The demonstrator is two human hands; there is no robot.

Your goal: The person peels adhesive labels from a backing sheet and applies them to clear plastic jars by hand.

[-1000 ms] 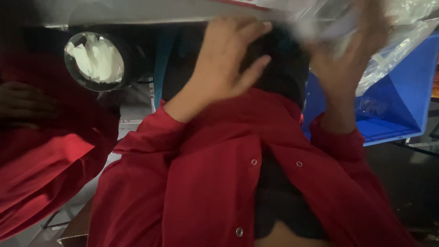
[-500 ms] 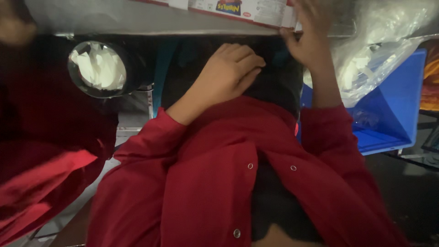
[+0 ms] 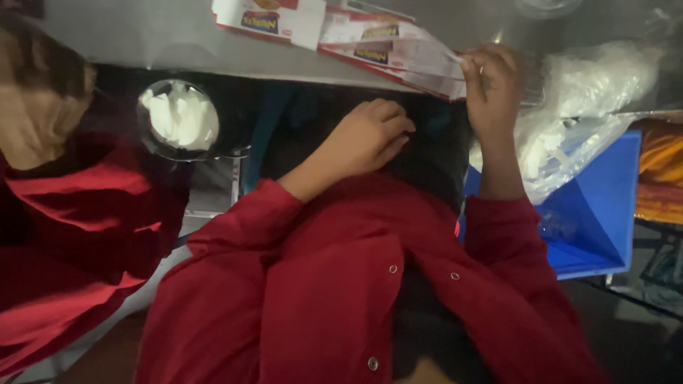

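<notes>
Flattened cartons (image 3: 398,53) now pinched by right hand (image 3: 492,92), farther right than before; left hand (image 3: 366,139) loosely curled, empty.

We seem to be at a packing station in a small factory or workshop. A grey metal surface (image 3: 142,43) carries flattened printed cartons (image 3: 356,32); below its edge hangs a round bin of white scraps (image 3: 181,117). Right of the cartons sit clear plastic bags (image 3: 590,107) over a blue crate (image 3: 597,213). We and the person to the left of the bin wear matching red work coats (image 3: 320,284).
</notes>
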